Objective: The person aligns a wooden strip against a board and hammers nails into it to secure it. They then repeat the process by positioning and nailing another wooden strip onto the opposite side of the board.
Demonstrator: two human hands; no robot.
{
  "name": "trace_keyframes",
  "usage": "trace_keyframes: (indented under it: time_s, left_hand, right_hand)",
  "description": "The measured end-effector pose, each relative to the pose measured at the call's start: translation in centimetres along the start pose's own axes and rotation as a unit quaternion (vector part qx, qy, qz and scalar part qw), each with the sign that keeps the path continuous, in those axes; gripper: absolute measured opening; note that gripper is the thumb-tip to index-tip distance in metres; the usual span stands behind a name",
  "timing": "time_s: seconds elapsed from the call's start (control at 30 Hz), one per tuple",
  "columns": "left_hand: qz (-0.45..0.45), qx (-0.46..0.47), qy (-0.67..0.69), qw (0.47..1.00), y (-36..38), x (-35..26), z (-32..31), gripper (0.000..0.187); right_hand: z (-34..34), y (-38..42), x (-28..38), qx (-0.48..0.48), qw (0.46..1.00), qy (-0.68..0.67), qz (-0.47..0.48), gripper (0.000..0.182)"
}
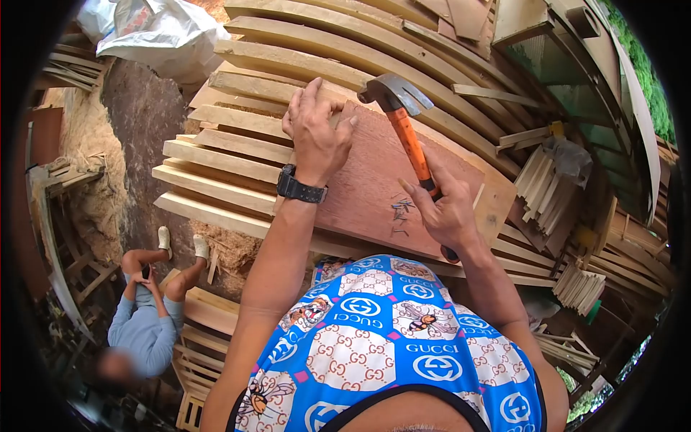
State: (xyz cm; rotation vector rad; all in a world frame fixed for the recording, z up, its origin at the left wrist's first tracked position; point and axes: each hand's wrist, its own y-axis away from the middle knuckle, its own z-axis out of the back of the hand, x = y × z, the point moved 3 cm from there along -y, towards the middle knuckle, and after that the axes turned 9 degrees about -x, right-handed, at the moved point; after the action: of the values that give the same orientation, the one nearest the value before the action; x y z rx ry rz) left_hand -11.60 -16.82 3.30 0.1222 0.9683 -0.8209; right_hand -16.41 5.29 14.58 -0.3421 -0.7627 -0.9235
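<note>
My right hand (448, 205) is wrapped round the orange-and-black handle of a claw hammer (409, 140), its metal head raised above the reddish plywood panel (367, 187). My left hand (317, 137), with a black watch (299, 186) on the wrist, lies over the panel's left edge. Its thumb is on the panel side and its fingers reach across a pale wooden strip along that edge; the fingertips are partly hidden. Several loose nails (401, 207) lie on the panel, between my hands.
Stacked wooden slats (223, 155) extend beneath and beyond the panel. A white sack (158, 32) lies at upper left. A seated person (147, 309) is at lower left, near a slatted wooden piece (209, 313). Bundled sticks (540, 187) and a glass-sided cabinet (576, 79) stand at right.
</note>
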Motion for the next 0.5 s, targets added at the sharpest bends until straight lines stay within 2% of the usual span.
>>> trace_keyframes:
  time_s: [0.17, 0.27, 0.33, 0.37, 0.43, 0.5]
  left_hand:
    - [-0.012, 0.029, -0.028, 0.999, -1.0, 0.0, 0.2, 0.031]
    - [-0.044, 0.06, 0.027, 0.997, -2.7, 1.1, 0.3, 0.039]
    - [-0.123, 0.16, 0.01, 0.979, -4.2, 1.9, 0.4, 0.048]
    - [-0.124, 0.161, 0.009, 0.979, -5.2, 2.5, 0.6, 0.048]
    - [-0.1, 0.299, 0.092, 0.945, -6.6, 3.3, 0.2, 0.052]
    - [-0.115, 0.31, 0.086, 0.94, -7.0, 3.5, 0.1, 0.053]
  right_hand:
    - [0.1, 0.3, 0.2, -0.012, 1.0, -0.009, 0.0, 0.061]
    - [0.2, 0.7, 0.2, -0.016, 1.0, -0.01, -0.005, 0.061]
    - [0.2, 0.9, 0.2, -0.023, 1.0, -0.014, -0.003, 0.061]
    - [0.2, 1.0, 0.2, -0.019, 1.0, -0.02, -0.006, 0.062]
    - [0.2, 1.2, 0.2, -0.016, 0.999, -0.027, -0.009, 0.063]
    - [0.3, 1.5, 0.1, 0.001, 1.0, -0.02, -0.008, 0.064]
